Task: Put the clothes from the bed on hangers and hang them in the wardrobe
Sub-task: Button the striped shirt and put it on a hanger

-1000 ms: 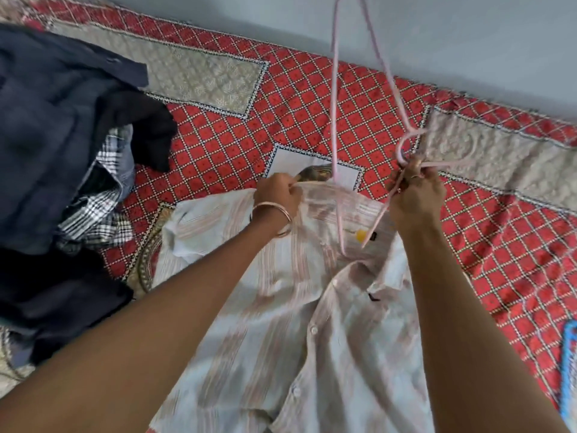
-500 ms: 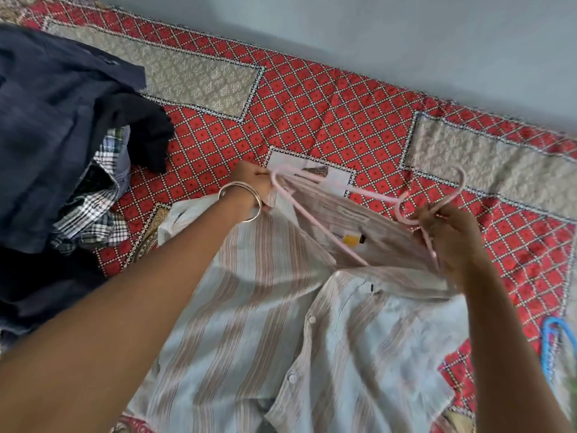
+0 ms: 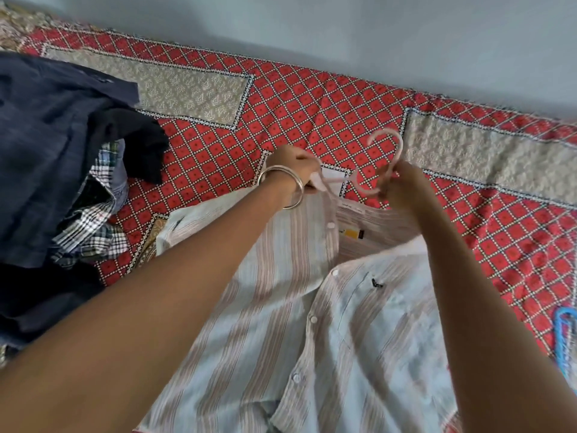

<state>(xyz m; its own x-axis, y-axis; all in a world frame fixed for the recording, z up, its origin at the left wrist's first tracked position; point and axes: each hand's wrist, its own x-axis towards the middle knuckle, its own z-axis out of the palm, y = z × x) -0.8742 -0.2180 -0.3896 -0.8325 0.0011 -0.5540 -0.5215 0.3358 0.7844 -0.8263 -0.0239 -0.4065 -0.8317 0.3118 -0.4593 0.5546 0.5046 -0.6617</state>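
Here the left hand (image 3: 292,170) is curled round the collar of the striped shirt (image 3: 281,323) and one arm of the pink hanger (image 3: 385,157), while the right hand (image 3: 402,190) pinches the hanger just below its hook. The shirt lies open across the bed (image 3: 312,98), toward its near edge. A heap of dark clothes (image 3: 53,151) sits at the bed's left side.

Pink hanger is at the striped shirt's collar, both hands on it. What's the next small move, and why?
Probably slide the pink hanger rightward under the striped shirt. The left hand grips collar and hanger end together, the right hand holds it below the hook, and the right shoulder looks unfilled.
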